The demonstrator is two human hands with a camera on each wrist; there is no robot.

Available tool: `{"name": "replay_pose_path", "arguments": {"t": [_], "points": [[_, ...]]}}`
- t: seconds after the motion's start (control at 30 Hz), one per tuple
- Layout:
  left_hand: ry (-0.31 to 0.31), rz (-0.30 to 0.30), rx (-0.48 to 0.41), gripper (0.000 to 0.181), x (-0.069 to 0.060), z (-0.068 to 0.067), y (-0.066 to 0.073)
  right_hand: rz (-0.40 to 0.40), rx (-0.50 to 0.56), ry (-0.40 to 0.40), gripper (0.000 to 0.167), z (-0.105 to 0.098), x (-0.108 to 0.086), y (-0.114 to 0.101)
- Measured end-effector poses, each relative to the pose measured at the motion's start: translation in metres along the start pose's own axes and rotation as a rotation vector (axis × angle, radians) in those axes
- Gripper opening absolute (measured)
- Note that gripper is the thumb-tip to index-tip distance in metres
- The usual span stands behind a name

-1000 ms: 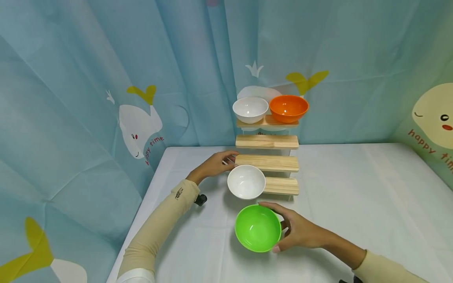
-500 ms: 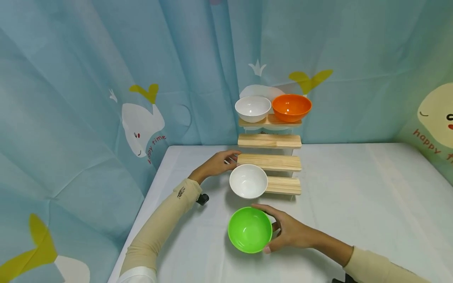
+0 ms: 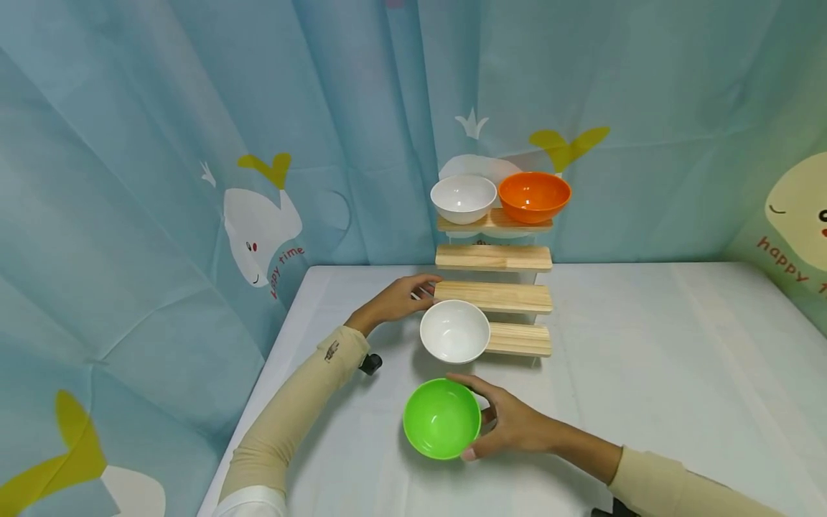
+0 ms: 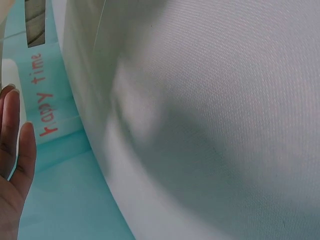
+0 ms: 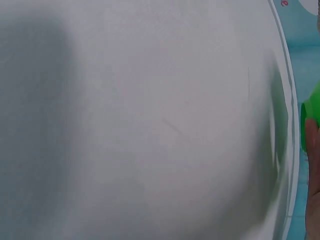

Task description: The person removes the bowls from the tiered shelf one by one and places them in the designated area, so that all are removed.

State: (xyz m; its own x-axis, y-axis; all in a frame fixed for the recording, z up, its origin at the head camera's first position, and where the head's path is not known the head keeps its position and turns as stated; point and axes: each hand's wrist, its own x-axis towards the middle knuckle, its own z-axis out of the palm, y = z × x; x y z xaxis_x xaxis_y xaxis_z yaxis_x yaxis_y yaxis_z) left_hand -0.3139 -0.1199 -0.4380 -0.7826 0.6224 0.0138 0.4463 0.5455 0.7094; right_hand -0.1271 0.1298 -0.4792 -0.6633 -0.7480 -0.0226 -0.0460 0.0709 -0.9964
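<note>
In the head view my right hand (image 3: 510,424) grips the right side of a green bowl (image 3: 442,418), thumb near its front rim and fingers at the back. A bit of that green bowl (image 5: 312,112) shows at the right wrist view's edge. My left hand (image 3: 397,298) rests at the left end of a tiered wooden rack (image 3: 494,296), beside a white bowl (image 3: 455,331). In the left wrist view its fingers (image 4: 25,155) are fairly straight, with nothing seen between them. The white bowl sits at the left of the lowest tier, covering part of it.
Another white bowl (image 3: 463,199) and an orange bowl (image 3: 535,197) stand side by side on the rack's top tier. The rack stands on a white-covered table (image 3: 646,359), close to a blue printed curtain (image 3: 362,143) behind it.
My right hand has moved left with the green bowl, which now lies below and slightly left of the lower white bowl. The left hand has stayed at the rack; the view has shifted slightly.
</note>
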Motion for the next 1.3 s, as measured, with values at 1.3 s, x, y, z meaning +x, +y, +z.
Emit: {"name": "replay_pose_path", "arguments": {"t": [1.3], "points": [[-0.012, 0.005, 0.003, 0.049, 0.001, -0.002, 0.002, 0.111, 0.036, -0.036, 0.109, 0.022, 0.047, 0.006]]}}
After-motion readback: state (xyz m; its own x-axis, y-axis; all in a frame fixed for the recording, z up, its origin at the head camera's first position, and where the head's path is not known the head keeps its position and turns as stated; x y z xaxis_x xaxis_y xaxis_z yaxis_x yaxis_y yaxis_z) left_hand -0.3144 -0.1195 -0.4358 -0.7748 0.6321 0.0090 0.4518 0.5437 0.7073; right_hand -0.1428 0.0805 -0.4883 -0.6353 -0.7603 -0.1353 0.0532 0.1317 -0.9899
